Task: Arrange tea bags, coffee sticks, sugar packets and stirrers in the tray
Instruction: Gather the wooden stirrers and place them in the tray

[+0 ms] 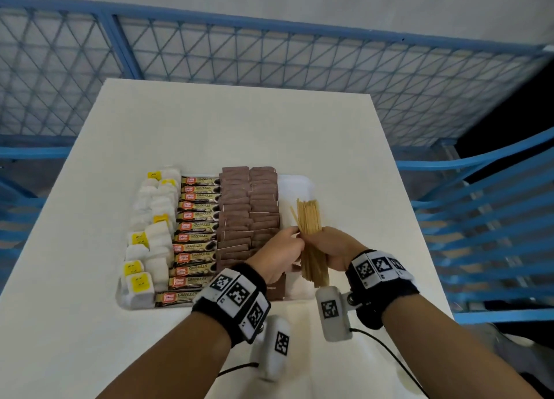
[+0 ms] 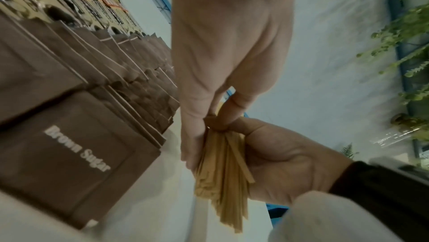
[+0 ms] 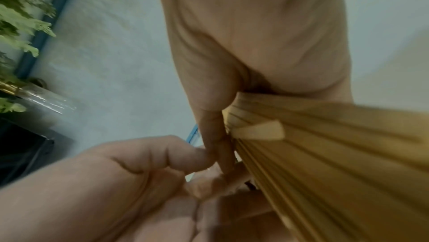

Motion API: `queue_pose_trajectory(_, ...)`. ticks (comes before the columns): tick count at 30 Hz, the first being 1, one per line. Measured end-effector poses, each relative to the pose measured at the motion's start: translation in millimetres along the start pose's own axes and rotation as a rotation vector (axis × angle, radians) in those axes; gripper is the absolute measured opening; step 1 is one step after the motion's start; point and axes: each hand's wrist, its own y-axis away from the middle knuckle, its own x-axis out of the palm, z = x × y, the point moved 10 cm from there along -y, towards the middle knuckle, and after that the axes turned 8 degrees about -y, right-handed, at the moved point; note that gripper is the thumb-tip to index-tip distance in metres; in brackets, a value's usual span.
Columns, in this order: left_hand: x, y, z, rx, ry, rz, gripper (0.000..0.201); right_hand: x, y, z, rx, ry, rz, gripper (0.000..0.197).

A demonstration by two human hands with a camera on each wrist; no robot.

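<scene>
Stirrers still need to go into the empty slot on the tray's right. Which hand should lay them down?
Right hand, probably: it grips the stirrer bundle round its middle, directly above the bare strip of the tray. The left hand only touches the bundle's side.

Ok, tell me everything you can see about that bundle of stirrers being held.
The stirrers are a thick bundle of thin, flat, pale tan sticks that look wooden. The right hand grips the bundle around its middle, above the bare right end of the white tray, beside the brown sugar packets. The left hand pinches at its left side. The far ends fan out slightly, one stick splaying left.
</scene>
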Motion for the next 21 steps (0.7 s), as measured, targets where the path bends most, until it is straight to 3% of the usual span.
queue_pose_trajectory(5,-5.1,-13.7,-0.7,-0.026,-0.128,-0.079,0.035,-1.6,-14.6,-2.6,0.054,0.066,-0.017,0.026)
queue_pose_trajectory(9,-9.4,-16.2,-3.3,-0.039,-0.317,-0.138,0.037,-3.5,-18.2,1.5,0.035,0.11,-0.029,0.011)
queue_pose_trajectory(12,-10.0,-19.2,-6.0,-0.018,-0.414,-0.156,0.036,-10.8,-21.0,4.0,0.0,0.161,-0.064,0.02)
queue_pose_trajectory(15,-7.6,-19.9,-9.8,0.007,-0.5,-0.164,0.037,-15.7,-20.8,6.2,-0.019,0.21,-0.077,0.015)
queue_pose_trajectory(21,-3.1,-12.0,-18.7,0.061,-0.661,-0.183,0.035,-20.9,-20.6,21.2,-0.118,0.514,-0.166,0.024)
